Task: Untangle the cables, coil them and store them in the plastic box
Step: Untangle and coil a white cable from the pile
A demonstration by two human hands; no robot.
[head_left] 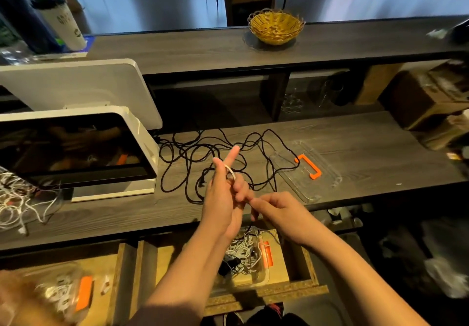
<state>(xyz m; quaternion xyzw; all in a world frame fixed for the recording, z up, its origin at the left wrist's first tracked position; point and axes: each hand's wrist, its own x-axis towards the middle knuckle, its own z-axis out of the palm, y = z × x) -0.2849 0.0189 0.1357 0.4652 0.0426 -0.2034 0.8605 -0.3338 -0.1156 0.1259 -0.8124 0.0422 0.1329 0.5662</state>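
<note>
Above the counter (355, 133), left hand (223, 196) fingers wear white cable (230, 169).

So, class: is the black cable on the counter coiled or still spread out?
Spread out: the black cable lies in loose tangled loops across the counter, one strand crossing the clear lid.

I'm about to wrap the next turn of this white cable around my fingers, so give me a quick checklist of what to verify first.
1. White cable looped over the left hand fingers: ok.
2. Right hand pinching the cable's free run: cannot tell, the cable is hidden there.
3. Black cable kept apart from the white one: cannot tell, it lies tangled on the counter right behind the hands.
4. Plastic box open to receive the coil: ok, in the drawer below, cables already inside.
5. Clear lid out of the way: ok, on the counter to the right, though black cable crosses it.
</note>
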